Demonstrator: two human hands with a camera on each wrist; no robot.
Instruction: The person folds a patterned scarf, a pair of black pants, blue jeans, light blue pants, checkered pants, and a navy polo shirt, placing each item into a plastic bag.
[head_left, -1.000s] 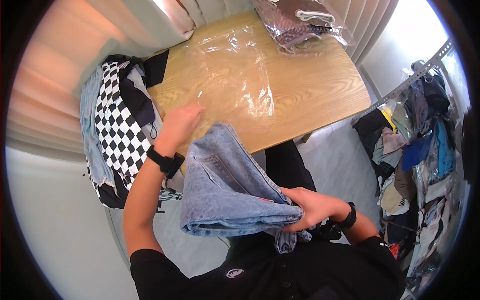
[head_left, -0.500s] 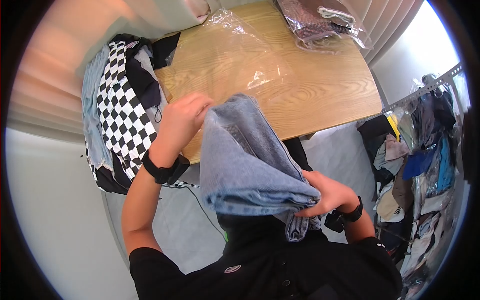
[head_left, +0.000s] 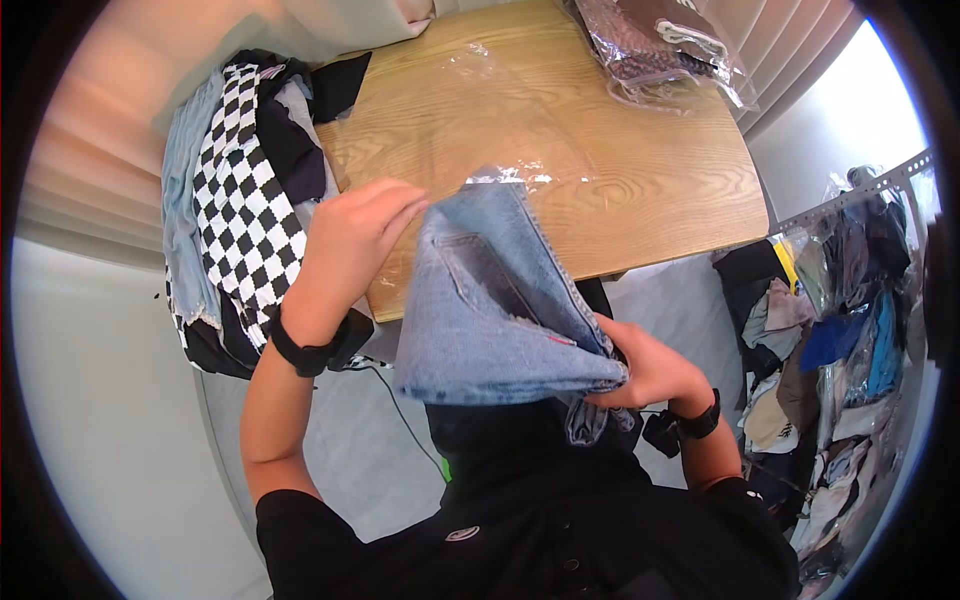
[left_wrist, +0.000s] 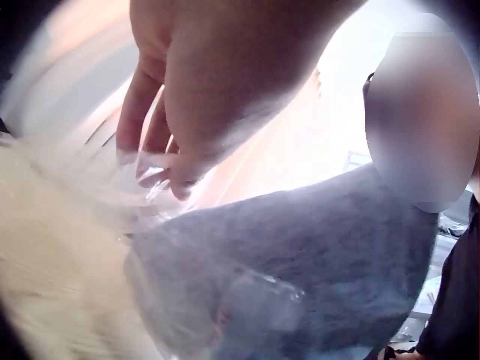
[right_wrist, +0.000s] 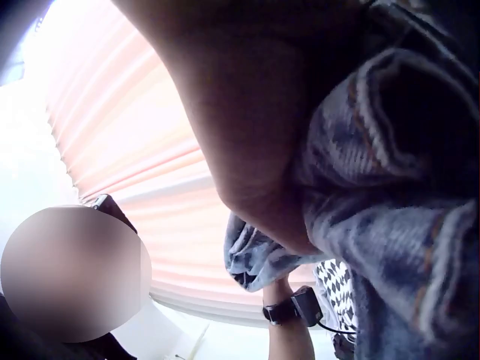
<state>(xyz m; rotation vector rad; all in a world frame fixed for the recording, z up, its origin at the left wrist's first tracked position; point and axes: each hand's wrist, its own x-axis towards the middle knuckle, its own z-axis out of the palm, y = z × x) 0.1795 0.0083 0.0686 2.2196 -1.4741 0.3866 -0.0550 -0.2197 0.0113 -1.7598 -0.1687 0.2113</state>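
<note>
Clothing is crowding the head view: a heap of garments (head_left: 285, 140) with a black-and-white checkered cloth (head_left: 235, 210) on it is draping over the table (head_left: 660, 190) edge at nine o'clock. A sealed packet (head_left: 665, 40) of patterned fabric is lying on the far corner at one o'clock. A rack (head_left: 850, 320) stuffed with hanging clothes is standing at three o'clock, well apart from the hands. A clear plastic bag (head_left: 470, 120) is lying on the middle of the wooden top. Its near edge is lifting over the far end of the folded jeans (head_left: 500, 310), so glossy film is covering a strip of the denim there. The jeans are hanging in the air between the person's chest and the near table edge, tilting up toward twelve o'clock. They are showing as pale, washed blue, folded into a thick bundle with a back pocket and a stitched seam facing up and a loose end dangling below the near side. The left hand (head_left: 350, 240) is sitting at ten o'clock of the bundle, its fingers and thumb pinching the bag's film, as the left wrist view is showing. The right hand (head_left: 645, 365) is gripping the near end at four o'clock, fingers curling round the stacked folds.
</note>
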